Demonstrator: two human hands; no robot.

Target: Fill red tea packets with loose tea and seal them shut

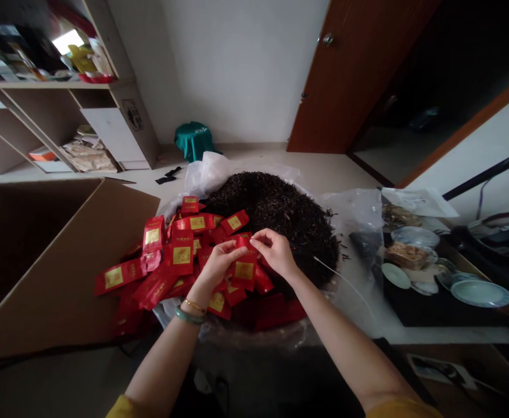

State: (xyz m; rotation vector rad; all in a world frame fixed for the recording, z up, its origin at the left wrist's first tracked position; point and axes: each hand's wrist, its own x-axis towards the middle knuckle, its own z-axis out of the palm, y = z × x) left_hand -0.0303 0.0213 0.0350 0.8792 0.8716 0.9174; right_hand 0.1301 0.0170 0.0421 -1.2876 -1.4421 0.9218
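Note:
Between my two hands hangs a small red packet point(244, 268) with a gold label, held by its top edge. My left hand point(220, 262), with a gold bracelet and a green bangle on its wrist, pinches the top left corner. The top right corner is in the fingertips of my right hand point(276, 251). Beneath and to the left lies a heap of similar red packets point(182, 253). Behind my right hand rises a large mound of dark, loose dried leaves point(276, 203), resting on clear plastic sheeting point(211, 171).
An open cardboard box point(80, 255) stands at the left. On the right, a dark tray point(405, 307) carries dishes and bags of brown pieces. A thin white stick point(344, 277) leans out from the mound. A green-covered bin point(193, 141) and an orange-brown door point(346, 75) are behind.

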